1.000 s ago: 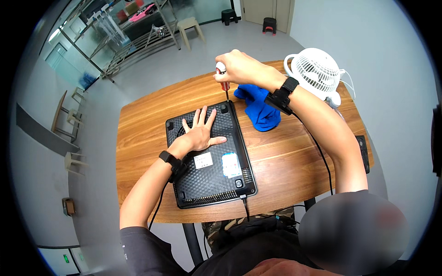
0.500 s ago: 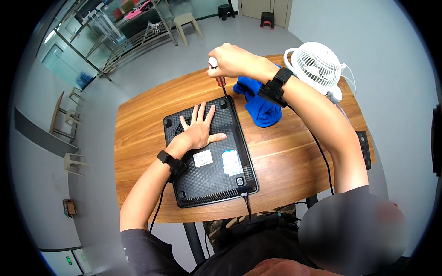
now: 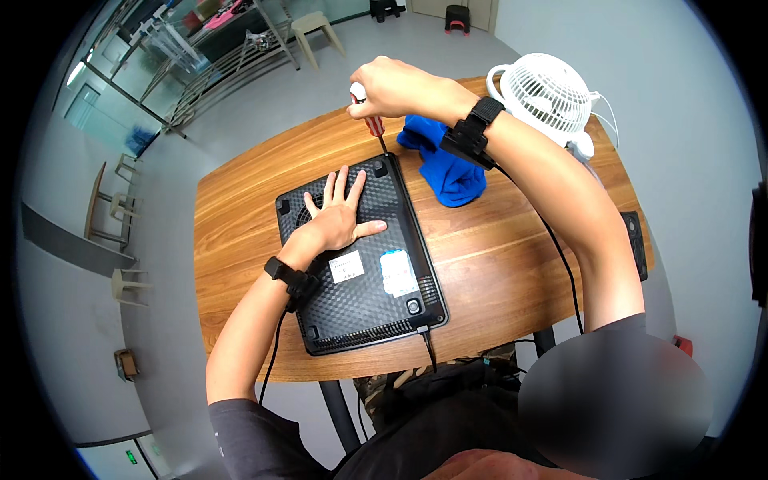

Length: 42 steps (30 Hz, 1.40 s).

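Observation:
A black induction cooker lies underside up on the wooden table, showing its textured base, round feet, vent slots and two labels. My left hand rests flat on that base with fingers spread, partly covering the round fan grille. At the cooker's far right corner, my right hand is wrapped round the red and white handle of a screwdriver. Its dark shaft points down to the corner beside a foot; the tip's exact seat is too small to make out. A power cord runs off the near edge.
Just right of the screwdriver lies a crumpled blue cloth. A white fan stands at the table's far right, and a black object sits at the right edge. Beyond the wooden table are stools and a metal rack.
The whole scene has shifted slightly upward in the picture. Both hands keep their places on the cooker and screwdriver; no turning of the screwdriver can be made out.

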Each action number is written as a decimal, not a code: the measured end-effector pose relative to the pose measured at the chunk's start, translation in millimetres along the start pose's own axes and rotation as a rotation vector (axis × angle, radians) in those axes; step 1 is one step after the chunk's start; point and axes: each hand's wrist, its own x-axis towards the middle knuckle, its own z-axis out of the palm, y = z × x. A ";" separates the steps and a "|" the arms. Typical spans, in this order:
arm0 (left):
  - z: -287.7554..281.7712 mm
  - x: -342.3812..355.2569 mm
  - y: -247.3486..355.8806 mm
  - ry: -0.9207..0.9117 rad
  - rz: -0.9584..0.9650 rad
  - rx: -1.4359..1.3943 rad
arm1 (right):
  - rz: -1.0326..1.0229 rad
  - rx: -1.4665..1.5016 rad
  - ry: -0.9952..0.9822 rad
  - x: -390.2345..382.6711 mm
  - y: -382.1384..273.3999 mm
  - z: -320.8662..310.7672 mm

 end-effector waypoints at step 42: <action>-3.2 -0.2 1.7 -0.035 -0.022 -0.031 | 0.052 -0.068 0.027 0.0 9.2 1.2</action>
